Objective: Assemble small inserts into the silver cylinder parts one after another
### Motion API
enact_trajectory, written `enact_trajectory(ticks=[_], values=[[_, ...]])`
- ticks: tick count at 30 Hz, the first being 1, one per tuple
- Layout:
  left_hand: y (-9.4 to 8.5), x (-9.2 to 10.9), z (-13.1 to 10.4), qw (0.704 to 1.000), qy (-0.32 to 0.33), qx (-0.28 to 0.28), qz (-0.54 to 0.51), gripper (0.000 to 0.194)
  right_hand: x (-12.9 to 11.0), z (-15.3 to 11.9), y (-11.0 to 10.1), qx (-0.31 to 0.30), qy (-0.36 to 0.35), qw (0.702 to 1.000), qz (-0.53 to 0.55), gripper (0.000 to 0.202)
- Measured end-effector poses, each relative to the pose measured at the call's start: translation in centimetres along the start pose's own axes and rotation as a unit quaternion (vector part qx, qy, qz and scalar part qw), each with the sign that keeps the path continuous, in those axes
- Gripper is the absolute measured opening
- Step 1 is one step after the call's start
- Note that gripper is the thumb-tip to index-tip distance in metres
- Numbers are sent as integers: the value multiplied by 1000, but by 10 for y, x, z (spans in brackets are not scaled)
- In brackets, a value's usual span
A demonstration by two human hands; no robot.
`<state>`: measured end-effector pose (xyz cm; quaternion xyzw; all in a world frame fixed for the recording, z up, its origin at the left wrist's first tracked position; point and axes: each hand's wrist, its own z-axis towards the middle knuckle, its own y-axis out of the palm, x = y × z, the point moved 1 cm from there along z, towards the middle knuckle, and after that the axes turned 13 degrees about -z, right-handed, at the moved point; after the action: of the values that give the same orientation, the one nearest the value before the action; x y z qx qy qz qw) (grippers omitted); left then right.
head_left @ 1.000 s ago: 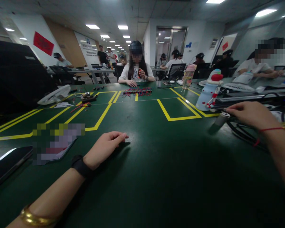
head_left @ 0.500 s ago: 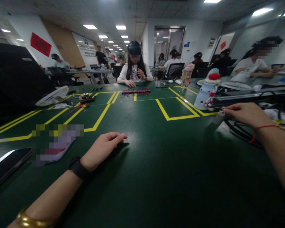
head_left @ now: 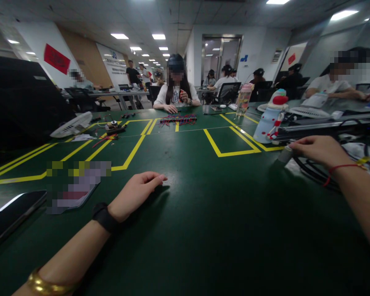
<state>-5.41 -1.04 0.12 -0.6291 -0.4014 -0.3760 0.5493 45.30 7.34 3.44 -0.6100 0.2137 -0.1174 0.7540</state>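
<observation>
My left hand [head_left: 137, 194] rests on the green table [head_left: 197, 230], its fingers loosely stretched out and nothing seen in them. Around that wrist is a black band. At the right, my right hand [head_left: 322, 151] pinches the top of a small grey cylinder [head_left: 285, 154] between thumb and fingers. The cylinder stands slightly tilted in the view, and I cannot tell whether its base touches the table. Black cables [head_left: 310, 168] lie in loops just under the right hand. A light-blue bottle [head_left: 263, 125] with red decoration stands just beyond the cylinder.
Yellow tape [head_left: 216, 144] marks areas on the table. A phone [head_left: 15, 216] and a flat, blurred-out item [head_left: 80, 189] lie at left. Farther off are a white fan [head_left: 72, 124], a bundle of coloured wires [head_left: 177, 119] and a pink-lidded bottle [head_left: 244, 100]. A person [head_left: 176, 88] sits opposite.
The whole view has shifted slightly, so things appear a little farther right. Both hands keep their places and the right hand's pinch on the grey cylinder is unchanged.
</observation>
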Motion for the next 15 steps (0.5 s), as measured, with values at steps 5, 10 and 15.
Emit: enact_trajectory(ticks=[5,10,15], values=[[0,0,0,1000,17,2,13,39,-6,-7,-3,10,-21,1000,-7,31],[-2,2,-1,1000,6,-2,18,40,-24,-22,-13,98,-58,993,-4,32],[0,-2,1,1000,8,-2,7,40,-42,-42,-22,142,-91,985,-18,24]])
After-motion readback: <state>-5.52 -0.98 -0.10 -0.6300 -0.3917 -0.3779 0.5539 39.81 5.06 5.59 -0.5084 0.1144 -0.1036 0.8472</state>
